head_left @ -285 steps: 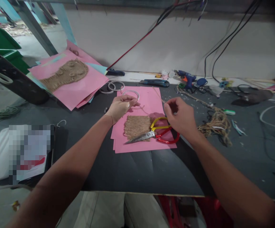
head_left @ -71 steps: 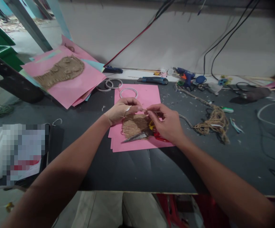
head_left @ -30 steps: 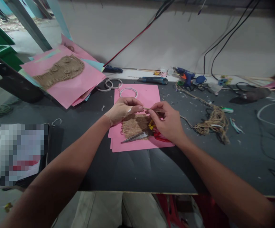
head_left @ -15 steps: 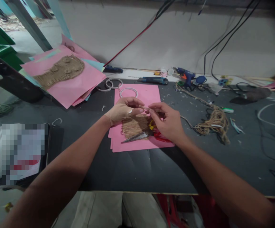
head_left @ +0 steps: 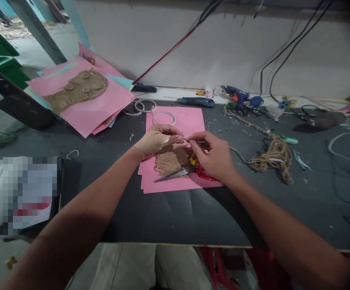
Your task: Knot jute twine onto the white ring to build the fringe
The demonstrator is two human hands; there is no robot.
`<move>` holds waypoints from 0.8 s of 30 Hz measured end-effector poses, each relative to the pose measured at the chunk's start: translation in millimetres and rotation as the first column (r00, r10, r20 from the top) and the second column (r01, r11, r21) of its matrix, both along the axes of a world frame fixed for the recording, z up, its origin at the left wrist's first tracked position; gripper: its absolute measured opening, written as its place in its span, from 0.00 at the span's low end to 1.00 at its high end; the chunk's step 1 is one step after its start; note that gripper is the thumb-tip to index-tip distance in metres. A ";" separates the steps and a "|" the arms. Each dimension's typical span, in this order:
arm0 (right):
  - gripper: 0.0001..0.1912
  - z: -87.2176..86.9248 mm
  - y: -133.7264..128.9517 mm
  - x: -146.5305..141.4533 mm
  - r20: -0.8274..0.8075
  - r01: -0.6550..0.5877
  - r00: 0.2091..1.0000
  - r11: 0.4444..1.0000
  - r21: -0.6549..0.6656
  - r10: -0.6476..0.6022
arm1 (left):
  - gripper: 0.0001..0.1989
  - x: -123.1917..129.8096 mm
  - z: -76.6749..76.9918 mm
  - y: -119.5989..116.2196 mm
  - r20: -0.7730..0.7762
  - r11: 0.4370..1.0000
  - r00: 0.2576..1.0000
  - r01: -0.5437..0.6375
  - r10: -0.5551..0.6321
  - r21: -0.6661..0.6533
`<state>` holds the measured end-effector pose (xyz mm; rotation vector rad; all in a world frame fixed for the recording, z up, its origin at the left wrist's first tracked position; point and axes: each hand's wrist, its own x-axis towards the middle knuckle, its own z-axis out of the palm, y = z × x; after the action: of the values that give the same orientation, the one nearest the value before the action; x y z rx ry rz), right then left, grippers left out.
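Note:
Between my two hands a short length of jute twine is pinched. My left hand, wrapped in a beige covering at the palm and wrist, closes thumb and finger on one end. My right hand pinches the twine a little farther right, its fingers partly hiding it. Below them, rows of twine lie side by side on pink paper. Scissors with red handles rest across the rows' lower edge, their handles partly under my right hand. From the right hand the twine trails toward a loose bundle.
Tape rolls lie behind the hands. A box cutter and a blue glue gun are along the wall. At left, stacked pink sheets carry a twine piece. Cables hang at the right.
The fingertips have shifted slightly, and a bit more of the twine shows between my hands. The scissors and the laid rows stay in place.

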<state>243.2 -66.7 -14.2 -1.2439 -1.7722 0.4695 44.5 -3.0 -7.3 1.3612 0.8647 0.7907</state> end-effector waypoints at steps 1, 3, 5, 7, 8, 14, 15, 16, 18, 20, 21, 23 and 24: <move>0.05 -0.4 0.4 0.2 -0.005 0.003 1.000 1.000 -0.001 -0.003 | 0.10 0.0 0.2 0.1 -0.003 1.000 1.000 -0.005 0.005 -0.005; 0.04 -1.0 1.0 0.7 -0.013 0.014 1.000 1.000 0.003 -0.014 | 0.10 -0.1 0.2 0.7 -0.003 1.000 1.000 -0.011 0.011 -0.013; 0.04 -1.1 1.2 1.0 -0.017 0.022 1.000 1.000 0.006 -0.022 | 0.10 -0.3 -0.2 1.4 0.005 1.000 1.000 -0.012 0.012 -0.018; 0.04 -1.0 1.2 1.2 -0.024 0.026 0.999 1.000 -0.004 -0.026 | 0.11 -0.6 -0.6 2.1 0.012 1.000 1.000 -0.014 0.015 -0.024; 0.03 -0.8 1.1 1.4 -0.029 0.032 0.999 0.999 -0.011 -0.032 | 0.11 -0.7 -0.8 2.2 0.011 1.000 1.000 -0.016 0.016 -0.027; 0.01 0.6 1.8 2.8 -0.089 0.085 0.992 0.995 -0.057 -0.090 | 0.11 -1.3 -1.3 2.3 -0.013 1.000 1.000 -0.020 0.020 -0.021; 0.02 0.8 2.2 3.1 -0.094 0.090 0.991 0.994 -0.063 -0.096 | 0.11 -1.3 -1.3 2.3 -0.013 1.000 1.000 -0.019 0.019 -0.020; 0.02 0.9 2.5 3.3 -0.098 0.095 0.990 0.993 -0.065 -0.101 | 0.11 -1.4 -1.3 2.4 -0.013 1.000 1.000 -0.017 0.017 -0.021; 0.04 0.8 3.1 3.6 -0.103 0.101 0.989 0.993 -0.066 -0.107 | 0.11 -1.4 -1.4 2.5 -0.014 1.000 1.000 -0.015 0.015 -0.019; 0.06 0.3 3.5 3.9 -0.102 0.098 0.989 0.993 -0.069 -0.105 | 0.11 -1.1 -1.8 2.8 -0.015 1.000 1.000 -0.016 0.015 -0.013; 0.07 0.0 3.6 4.0 -0.099 0.094 0.990 0.993 -0.075 -0.101 | 0.11 -0.9 -2.1 2.9 -0.012 1.000 1.000 -0.015 0.015 -0.007; 0.08 -0.4 3.8 4.2 -0.086 0.089 0.992 0.993 -0.082 -0.096 | 0.11 -0.4 -3.2 3.3 0.005 1.000 1.000 -0.012 0.012 0.009; 0.08 -0.5 3.8 4.2 -0.079 0.087 0.992 0.993 -0.085 -0.093 | 0.11 0.0 -3.8 3.5 0.013 1.000 1.000 -0.013 0.013 0.016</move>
<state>247.4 -62.9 -14.7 -1.3360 -1.6340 0.5379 44.5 0.5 -11.1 1.3644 0.8592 0.8175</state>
